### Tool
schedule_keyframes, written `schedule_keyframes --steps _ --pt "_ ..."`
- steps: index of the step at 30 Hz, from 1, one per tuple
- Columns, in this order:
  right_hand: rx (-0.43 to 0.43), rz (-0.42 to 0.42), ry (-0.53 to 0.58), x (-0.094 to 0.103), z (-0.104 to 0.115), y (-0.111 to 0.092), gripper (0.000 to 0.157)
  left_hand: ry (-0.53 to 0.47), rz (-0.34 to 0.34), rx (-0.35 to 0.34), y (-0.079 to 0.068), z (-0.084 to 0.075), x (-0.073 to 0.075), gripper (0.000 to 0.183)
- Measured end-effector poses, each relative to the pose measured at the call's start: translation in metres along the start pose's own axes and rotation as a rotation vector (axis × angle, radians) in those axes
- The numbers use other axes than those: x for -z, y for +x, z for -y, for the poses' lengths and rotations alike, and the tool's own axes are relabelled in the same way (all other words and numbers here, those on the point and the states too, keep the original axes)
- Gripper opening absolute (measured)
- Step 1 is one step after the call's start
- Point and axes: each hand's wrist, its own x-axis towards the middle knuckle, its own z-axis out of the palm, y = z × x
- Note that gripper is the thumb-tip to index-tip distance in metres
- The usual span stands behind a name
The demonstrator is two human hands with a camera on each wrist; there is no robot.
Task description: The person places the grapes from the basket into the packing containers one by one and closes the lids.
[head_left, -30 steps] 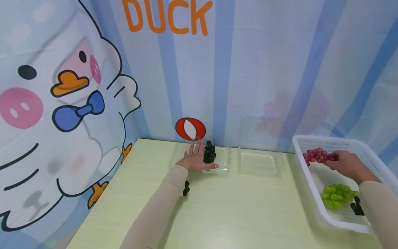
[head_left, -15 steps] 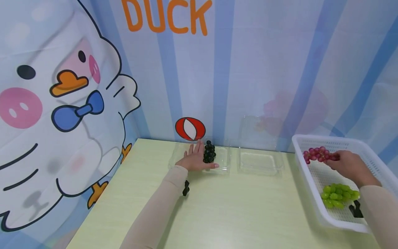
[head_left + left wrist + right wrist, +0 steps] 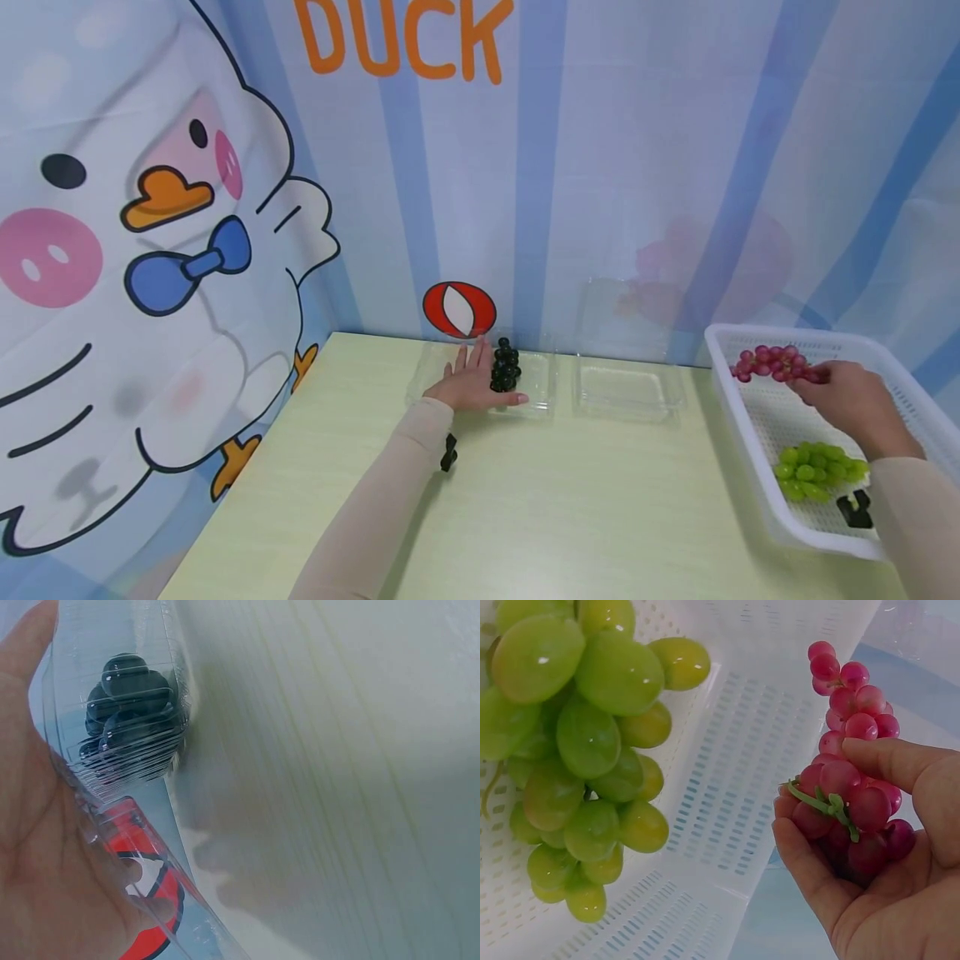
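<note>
My left hand [image 3: 468, 387] lies with fingers straight and spread on a clear plastic box [image 3: 538, 392] at the back of the table. Inside that box is a bunch of black grapes [image 3: 506, 368], also seen through the clear wall in the left wrist view. My right hand [image 3: 858, 404] grips a bunch of red grapes [image 3: 771, 363] by its wider end, over a white plastic basket [image 3: 720, 400]. In the right wrist view, thumb and fingers close around these grapes [image 3: 847, 802] near their green stem. A bunch of green grapes [image 3: 816, 472] lies in the basket below.
A second clear plastic box [image 3: 626, 392], its lid raised against the printed curtain [image 3: 615, 125], stands between the first box and the basket. The pale yellow table [image 3: 585, 508] ends at the curtain behind and on the left.
My right hand has shifted slightly right, and the red grapes in it have come up and right, further from the basket's left rim. The left hand stays where it was.
</note>
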Motion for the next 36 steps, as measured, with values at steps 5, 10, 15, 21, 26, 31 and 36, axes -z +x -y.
schedule_keyframes --steps 5,10,15,21,26,31,36 --pt "-0.044 -0.09 -0.005 -0.002 0.008 -0.002 0.04 0.005 0.001 -0.003 0.0 -0.001 0.0 0.128" --pt "-0.031 -0.202 0.003 -0.004 0.014 -0.004 0.043 0.008 0.002 0.0 0.001 0.0 0.0 0.127" --pt "-0.045 -0.283 0.051 -0.007 0.007 0.004 0.055 0.017 0.006 0.004 0.002 0.0 0.0 0.127" --pt "-0.08 -0.298 0.108 0.001 0.032 -0.005 0.053 0.022 0.003 0.002 0.002 0.0 0.0 0.127" --pt "-0.072 -0.338 0.116 0.007 0.046 -0.008 0.058 0.022 0.0 -0.003 0.001 0.0 0.0 0.127" --pt "-0.067 -0.382 0.124 0.014 0.057 -0.01 0.063 0.015 0.004 0.0 0.001 0.0 0.0 0.128" --pt "-0.052 -0.408 0.144 0.02 0.067 -0.009 0.063 0.015 0.006 0.003 0.001 0.0 0.0 0.128"
